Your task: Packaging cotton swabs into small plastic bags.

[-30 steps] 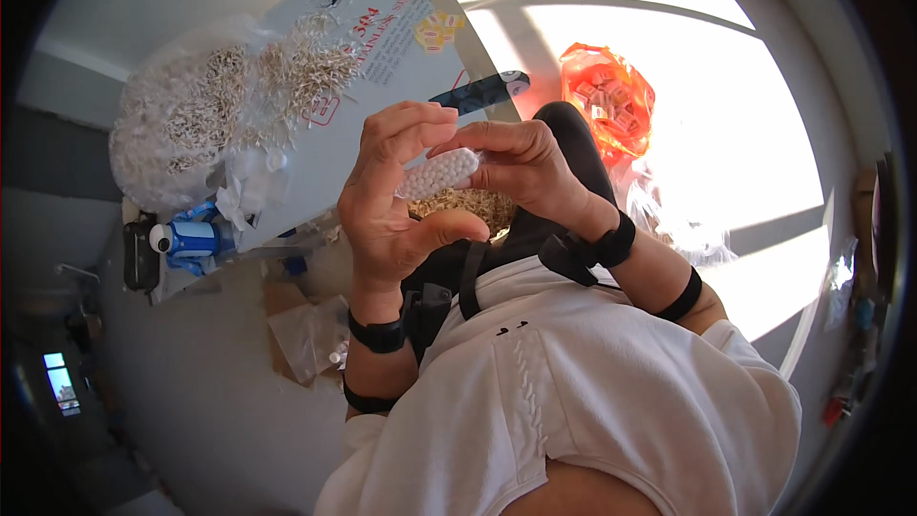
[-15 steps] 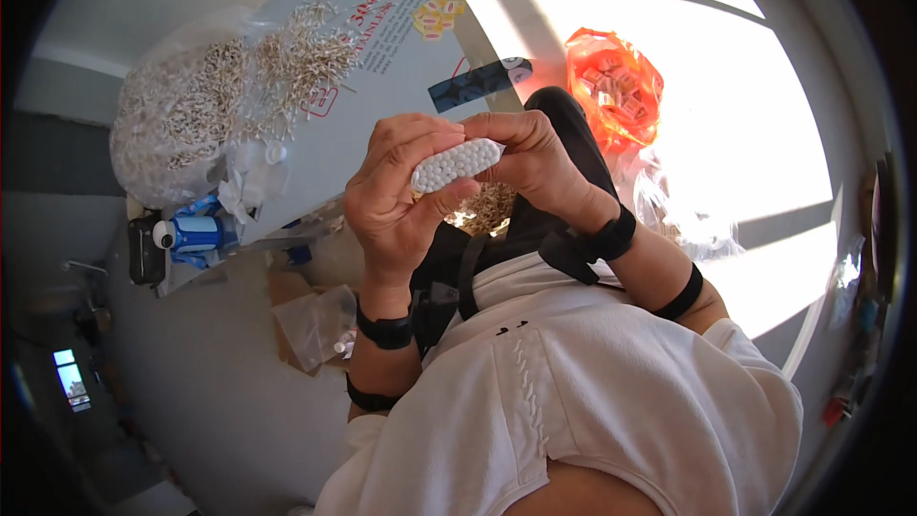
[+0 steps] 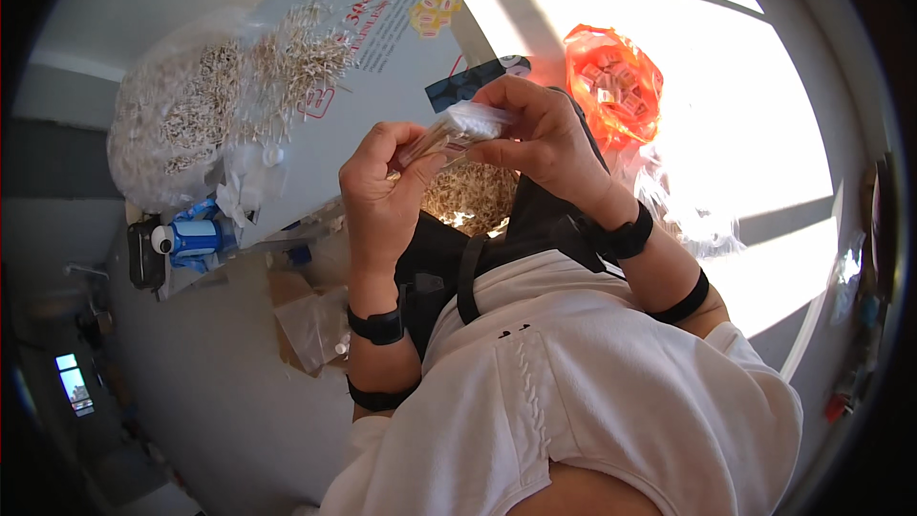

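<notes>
My white shirt (image 3: pixel 621 354) is filling the lower middle of the frame. Just above its centre, my left hand (image 3: pixel 380 186) is pinching the lower-left end of a clear packet of cotton swabs (image 3: pixel 454 134) between thumb and fingers, and my right hand (image 3: pixel 554 148) is gripping the upper-right end. The packet is lying tilted between them, its long axis running from lower left to upper right, with white cotton tips (image 3: pixel 482 121) showing beside my right hand. Neither hand is nearer; both are touching it, and my fingers are hiding part of each end. Just below, a heap of swabs (image 3: pixel 468 196) is showing between my dark trouser legs (image 3: pixel 425 244). Farther off, in the upper left, a table (image 3: pixel 382 100) is holding loose swabs (image 3: pixel 301 57) and a clear bag of more (image 3: pixel 167 129). In the upper right, an orange bag (image 3: pixel 614 137) is resting on the sunlit floor (image 3: pixel 745 124).
</notes>
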`<state>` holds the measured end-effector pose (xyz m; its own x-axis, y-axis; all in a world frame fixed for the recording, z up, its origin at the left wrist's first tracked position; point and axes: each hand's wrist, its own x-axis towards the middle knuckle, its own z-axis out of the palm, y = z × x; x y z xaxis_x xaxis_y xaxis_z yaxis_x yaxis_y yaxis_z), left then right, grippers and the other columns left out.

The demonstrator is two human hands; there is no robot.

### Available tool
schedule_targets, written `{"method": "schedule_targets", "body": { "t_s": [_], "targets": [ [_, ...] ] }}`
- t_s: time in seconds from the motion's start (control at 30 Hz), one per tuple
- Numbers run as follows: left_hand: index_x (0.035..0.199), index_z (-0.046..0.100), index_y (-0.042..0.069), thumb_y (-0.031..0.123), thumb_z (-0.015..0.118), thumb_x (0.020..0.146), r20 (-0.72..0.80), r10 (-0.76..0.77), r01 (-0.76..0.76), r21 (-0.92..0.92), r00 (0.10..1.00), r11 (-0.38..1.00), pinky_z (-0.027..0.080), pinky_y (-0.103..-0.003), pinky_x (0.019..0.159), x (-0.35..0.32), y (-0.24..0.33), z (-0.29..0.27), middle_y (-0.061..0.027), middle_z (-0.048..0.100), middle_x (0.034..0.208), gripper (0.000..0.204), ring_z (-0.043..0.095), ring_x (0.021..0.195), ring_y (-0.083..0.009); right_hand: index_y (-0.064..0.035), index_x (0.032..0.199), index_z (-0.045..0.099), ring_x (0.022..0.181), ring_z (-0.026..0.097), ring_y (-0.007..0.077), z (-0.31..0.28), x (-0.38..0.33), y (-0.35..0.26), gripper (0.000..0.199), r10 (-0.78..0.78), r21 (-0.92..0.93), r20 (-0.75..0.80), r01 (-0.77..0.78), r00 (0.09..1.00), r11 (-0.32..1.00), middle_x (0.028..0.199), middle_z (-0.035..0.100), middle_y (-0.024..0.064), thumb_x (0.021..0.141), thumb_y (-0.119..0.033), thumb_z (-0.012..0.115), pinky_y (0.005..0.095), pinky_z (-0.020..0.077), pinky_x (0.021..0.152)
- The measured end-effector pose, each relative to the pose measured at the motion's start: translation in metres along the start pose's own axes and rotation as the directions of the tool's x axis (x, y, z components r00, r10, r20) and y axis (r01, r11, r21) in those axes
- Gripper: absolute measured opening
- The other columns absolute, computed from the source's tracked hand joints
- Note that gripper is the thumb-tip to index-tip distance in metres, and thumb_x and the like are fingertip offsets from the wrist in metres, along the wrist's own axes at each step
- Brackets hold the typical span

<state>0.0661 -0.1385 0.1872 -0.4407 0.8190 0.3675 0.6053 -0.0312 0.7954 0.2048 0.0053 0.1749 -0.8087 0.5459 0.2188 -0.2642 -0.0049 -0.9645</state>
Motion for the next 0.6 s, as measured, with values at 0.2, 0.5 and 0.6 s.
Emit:
{"method": "schedule_targets", "body": {
  "t_s": [0.2, 0.5, 0.6],
  "targets": [
    [0.101, 0.064, 0.002, 0.007, 0.081, 0.071, -0.037, 0.02, -0.022, -0.076, 0.999, 0.997, 0.051, -0.03, 0.072, 0.0, -0.002, 0.008, -0.0063, 0.064, 0.092, 0.034, 0.061, 0.082, -0.0194, 0.0003, 0.101, 0.066, 0.077, 0.059, 0.0074, -0.002, -0.006, 0.016, 0.028, -0.125, -0.128, 0.049, 0.13, 0.991, 0.983, 0.092, 0.062, 0.0031, 0.075, 0.001, 0.077, 0.0225, 0.0486, 0.068],
    [0.094, 0.066, 0.001, 0.01, 0.082, 0.07, -0.128, 0.238, -0.244, -0.038, 0.963, 0.969, 0.05, -0.032, 0.073, 0.003, 0.009, 0.007, -0.0068, 0.064, 0.093, 0.03, 0.06, 0.085, -0.0236, -0.0012, 0.097, 0.067, 0.078, 0.065, 0.0206, 0.005, -0.006, 0.005, 0.025, -0.422, -0.353, 0.087, 0.424, 0.902, 0.834, 0.093, 0.062, 0.0084, 0.073, 0.002, 0.075, 0.0281, 0.052, 0.067],
    [0.095, 0.065, 0.0, 0.009, 0.082, 0.072, -0.114, 0.372, -0.369, 0.043, 0.921, 0.928, 0.049, -0.032, 0.074, 0.004, 0.004, 0.004, -0.0072, 0.064, 0.092, 0.03, 0.059, 0.085, -0.0236, -0.0015, 0.098, 0.067, 0.079, 0.065, 0.0233, 0.005, -0.006, -0.001, 0.026, -0.461, -0.387, 0.139, 0.476, 0.877, 0.79, 0.094, 0.062, 0.009, 0.073, 0.001, 0.073, 0.0291, 0.0524, 0.068]
  ]
}}
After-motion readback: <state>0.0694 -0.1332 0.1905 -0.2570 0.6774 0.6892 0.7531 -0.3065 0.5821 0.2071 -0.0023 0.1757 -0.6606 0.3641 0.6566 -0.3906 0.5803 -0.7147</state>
